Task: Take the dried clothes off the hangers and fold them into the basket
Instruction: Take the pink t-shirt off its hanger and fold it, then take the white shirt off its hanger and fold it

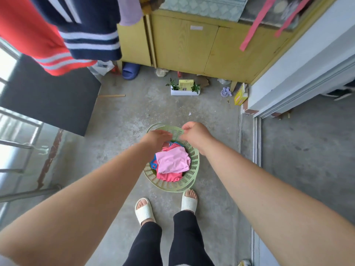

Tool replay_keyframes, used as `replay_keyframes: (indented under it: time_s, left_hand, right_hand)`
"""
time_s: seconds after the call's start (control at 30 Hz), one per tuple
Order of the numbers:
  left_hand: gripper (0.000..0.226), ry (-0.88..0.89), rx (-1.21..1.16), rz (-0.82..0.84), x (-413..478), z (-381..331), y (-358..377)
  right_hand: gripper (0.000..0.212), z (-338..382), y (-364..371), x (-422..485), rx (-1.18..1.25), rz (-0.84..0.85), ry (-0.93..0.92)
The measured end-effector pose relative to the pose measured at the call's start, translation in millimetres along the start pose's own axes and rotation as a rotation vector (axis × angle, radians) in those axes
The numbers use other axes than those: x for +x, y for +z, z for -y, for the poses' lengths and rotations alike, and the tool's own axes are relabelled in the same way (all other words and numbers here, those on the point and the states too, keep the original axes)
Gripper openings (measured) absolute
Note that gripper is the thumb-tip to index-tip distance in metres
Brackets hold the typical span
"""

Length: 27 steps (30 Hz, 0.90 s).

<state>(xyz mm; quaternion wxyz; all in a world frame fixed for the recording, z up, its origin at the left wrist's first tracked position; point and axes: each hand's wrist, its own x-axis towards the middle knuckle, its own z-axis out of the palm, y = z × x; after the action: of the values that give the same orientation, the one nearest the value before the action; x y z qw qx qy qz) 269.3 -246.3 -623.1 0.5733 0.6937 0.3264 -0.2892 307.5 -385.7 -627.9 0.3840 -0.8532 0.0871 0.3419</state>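
Note:
A pale green basket (193,176) stands on the floor in front of my feet. Inside lie a folded light pink garment (172,162), a darker pink one (169,176) under it and a bit of blue cloth (153,165). Both arms reach out over the basket's far rim. My left hand (157,139) and my right hand (196,134) hover close together there, fingers loosely curled, and I see nothing in either. At the top left hang a red striped garment (28,35), a navy striped one (90,31) and a lilac one (129,10).
A yellow wooden cabinet (184,47) stands ahead, with a blue slipper (130,71), a white planter (184,91) and small boxes on the floor by it. A dark panel (48,96) and metal railing (17,143) are at the left. A sliding-door track (257,143) runs along the right.

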Motion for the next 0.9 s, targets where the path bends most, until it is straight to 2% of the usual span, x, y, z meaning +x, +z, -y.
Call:
replay_keyframes:
  time_s: [0.1, 0.33, 0.47, 0.57, 0.67, 0.8, 0.9]
  left_hand:
    - [0.022, 0.061, 0.020, 0.009, -36, -25, -10]
    - [0.015, 0.197, 0.005, -0.030, -106, -81, -48]
    - [0.011, 0.265, 0.042, -0.070, -146, -116, -72]
    - [0.025, 0.320, 0.075, -0.068, -186, -140, -97]
    - [0.012, 0.417, 0.093, -0.168, -215, -152, -122]
    - [0.023, 0.488, 0.114, -0.244, -251, -163, -154]
    - [0.023, 0.543, 0.130, -0.290, -284, -171, -180]
  right_hand:
    - [0.027, 30, -20, -27, 0.079, -0.013, -0.110]
    - [0.005, 114, -64, -85, 0.036, -0.036, -0.354]
    - [0.011, 164, -78, -115, 0.016, -0.042, -0.464]
    - [0.012, 206, -86, -140, 0.007, -0.023, -0.566]
    - [0.012, 239, -90, -163, 0.008, 0.002, -0.683]
    - [0.009, 282, -91, -192, -0.016, 0.013, -0.839]
    - [0.010, 313, -88, -214, -0.022, 0.042, -0.933]
